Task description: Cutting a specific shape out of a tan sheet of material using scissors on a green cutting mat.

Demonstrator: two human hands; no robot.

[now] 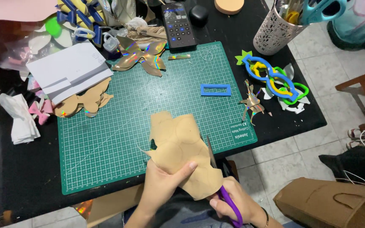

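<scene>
Closest to the person, at the near edge of the bench (30,185), both hands are busy. The left hand (159,185) pinches a tan sheet (180,152) with curved shapes drawn on it, thumb on top, so the sheet stays flat and does not flop. The right hand (233,204) is closed around the purple handles of the scissors (229,202). The blades go up under the right edge of the sheet, so they can follow a drawn line. The sheet hangs partly over the near edge of the green cutting mat (106,143), lifted a little off it, which leaves room for the scissors below.

Farther out, a blue rectangle frame (215,90) lies flat near the middle of the mat. Shiny scraps (252,103) sit at the mat's right edge, out of the way. Beside them, near the bench's right edge, lie blue, yellow and green shape templates (275,82), piled together.

On the left side, cut tan pieces (83,103) are stacked under white paper (70,69), kept together. A shiny bow shape (142,57) rests at the mat's far edge.

At the far edge of the bench are a phone (178,25) and a white cup with holes (273,31) that holds tools upright.
</scene>
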